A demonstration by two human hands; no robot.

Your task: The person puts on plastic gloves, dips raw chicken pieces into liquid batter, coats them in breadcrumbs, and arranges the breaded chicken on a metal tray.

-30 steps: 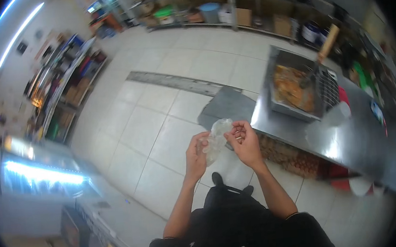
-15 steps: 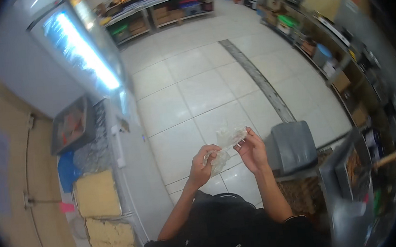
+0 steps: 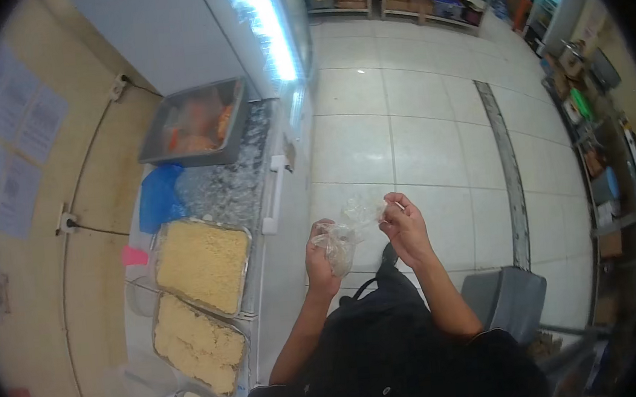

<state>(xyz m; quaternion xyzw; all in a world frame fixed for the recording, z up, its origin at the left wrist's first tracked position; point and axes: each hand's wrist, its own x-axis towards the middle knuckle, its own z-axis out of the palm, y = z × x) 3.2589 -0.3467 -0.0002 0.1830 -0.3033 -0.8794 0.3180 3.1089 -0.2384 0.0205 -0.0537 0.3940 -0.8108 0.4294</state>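
A crinkled clear plastic bag (image 3: 341, 251) is between my hands, in front of my body. My left hand (image 3: 319, 265) is closed round its fuller lower part; what lies inside is too blurred to name. My right hand (image 3: 407, 234) pinches the loose top end of the bag between thumb and fingertips, the other fingers bent. Both forearms reach up from the lower edge, and the bag hangs over the tiled floor.
Along the left, a white-topped unit carries two trays of pale yellow crumbly food (image 3: 203, 267), a blue plastic bag (image 3: 158, 200) and a grey tub (image 3: 239, 126) with reddish-orange contents. Beyond stands a lit refrigerator (image 3: 267, 29). A grey bin (image 3: 510, 301) is at lower right; shelves line the right side.
My view has turned left, so the trays and tub sit nearer the middle. The left hand now wraps the bag's lower part, and the bag hangs more upright.
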